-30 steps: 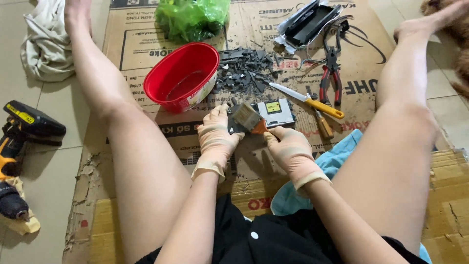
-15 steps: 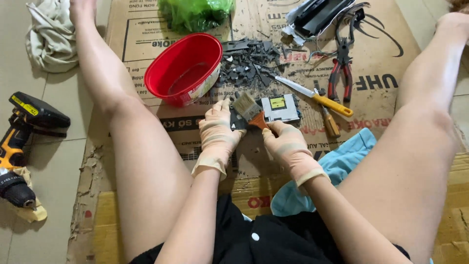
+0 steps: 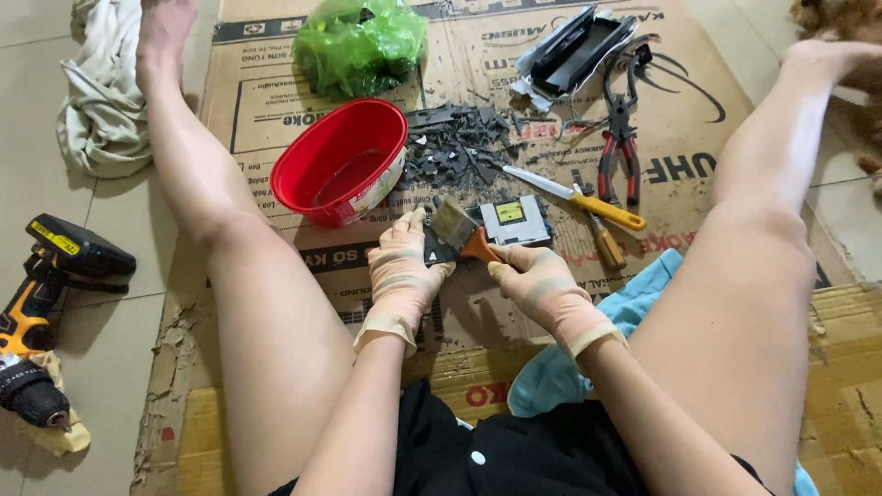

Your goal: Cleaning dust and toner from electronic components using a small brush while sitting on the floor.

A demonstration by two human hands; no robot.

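Sitting on flattened cardboard [image 3: 276, 101], frame centre: red bowl [image 3: 342, 165] upper left. Left hand [image 3: 401, 266] clasps a small dark part [image 3: 436, 248]; right hand [image 3: 537, 280] grips a paintbrush [image 3: 459, 228], bristles on it. Brushing step; next likely needs turning the part.

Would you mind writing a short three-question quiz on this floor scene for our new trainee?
1. True or false: the right hand holds a paintbrush with an orange handle.
2. Which thing lies nearest the red bowl? A) cordless drill B) pile of dark scraps C) red-handled pliers
3. Fill in: the left hand holds a small dark part beside the ____ box-shaped component.

Key
1. True.
2. B; the scraps lie right beside the bowl on the cardboard.
3. Silver; the part itself is mostly hidden by the fingers.
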